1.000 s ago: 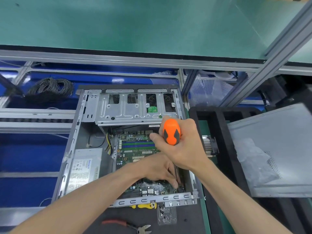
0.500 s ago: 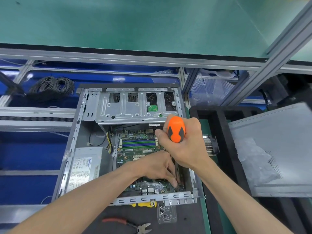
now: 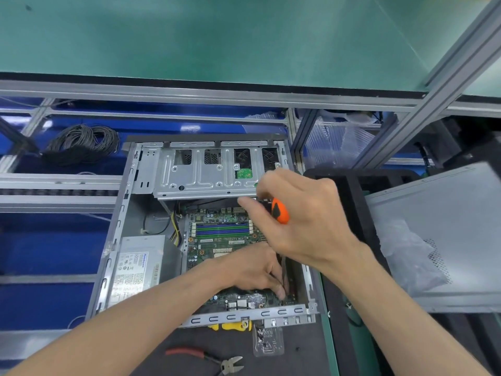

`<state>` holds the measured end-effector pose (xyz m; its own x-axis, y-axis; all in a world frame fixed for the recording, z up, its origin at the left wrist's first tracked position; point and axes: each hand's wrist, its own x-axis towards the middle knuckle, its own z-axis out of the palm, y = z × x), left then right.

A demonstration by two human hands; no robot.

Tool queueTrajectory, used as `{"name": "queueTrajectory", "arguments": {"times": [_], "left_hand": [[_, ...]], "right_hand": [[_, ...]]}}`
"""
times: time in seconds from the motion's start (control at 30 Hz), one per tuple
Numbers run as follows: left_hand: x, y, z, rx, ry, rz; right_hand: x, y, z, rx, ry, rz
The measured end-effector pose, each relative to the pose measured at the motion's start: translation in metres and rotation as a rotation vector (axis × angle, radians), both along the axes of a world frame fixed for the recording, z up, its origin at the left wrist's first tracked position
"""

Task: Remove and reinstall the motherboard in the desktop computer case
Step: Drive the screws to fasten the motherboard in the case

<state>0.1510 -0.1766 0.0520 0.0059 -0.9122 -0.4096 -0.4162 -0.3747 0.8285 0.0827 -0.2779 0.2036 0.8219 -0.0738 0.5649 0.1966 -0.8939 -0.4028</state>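
Note:
An open grey desktop case [image 3: 119, 226] lies flat in front of me, with the green motherboard [image 3: 222, 240] inside it. My right hand [image 3: 306, 221] grips the orange-and-black handle of a screwdriver [image 3: 280, 211], whose shaft runs down to the board's near right corner. My left hand [image 3: 254, 270] rests on the board, and its fingertips pinch the shaft just above the tip. The tip and the screw are hidden by my fingers.
A power supply [image 3: 138, 267] fills the case's near left and a metal drive cage [image 3: 206, 172] spans the far end. Red-handled cutters [image 3: 211, 359], a yellow tool [image 3: 230, 326] and a small clear bag [image 3: 268, 340] lie in front. The case's side panel [image 3: 444, 234] leans at right. Coiled black cable [image 3: 81, 143] sits far left.
My right hand has rolled round the handle, so less of the orange end shows, and its fingers are blurred. My left hand stays at the shaft.

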Motion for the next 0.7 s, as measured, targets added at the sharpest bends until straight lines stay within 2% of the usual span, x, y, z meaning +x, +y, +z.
{"name": "queueTrajectory", "arguments": {"times": [0.1, 0.27, 0.37, 0.47, 0.6, 0.63, 0.7], "left_hand": [[0.000, 0.002, 0.000, -0.033, -0.005, 0.009], [-0.001, 0.004, 0.001, -0.068, -0.044, 0.009], [-0.005, 0.004, 0.005, -0.109, -0.072, -0.016], [-0.007, 0.001, 0.008, -0.135, -0.136, -0.043], [-0.006, -0.006, 0.009, -0.135, -0.177, -0.083], [-0.006, -0.007, 0.009, -0.136, -0.182, -0.094], [-0.007, -0.007, 0.012, -0.136, -0.210, -0.127]], "right_hand": [[0.003, 0.001, 0.015, -0.301, 0.192, -0.085], [0.005, -0.004, 0.031, -0.214, 0.451, 0.147], [0.002, -0.010, 0.046, -0.160, 0.583, 0.215], [-0.007, -0.018, 0.055, -0.217, 0.641, 0.177], [-0.011, -0.013, 0.059, -0.563, 0.550, -0.150], [-0.011, -0.012, 0.060, -0.560, 0.579, -0.146], [-0.011, -0.012, 0.063, -0.425, 0.654, 0.009]]}}
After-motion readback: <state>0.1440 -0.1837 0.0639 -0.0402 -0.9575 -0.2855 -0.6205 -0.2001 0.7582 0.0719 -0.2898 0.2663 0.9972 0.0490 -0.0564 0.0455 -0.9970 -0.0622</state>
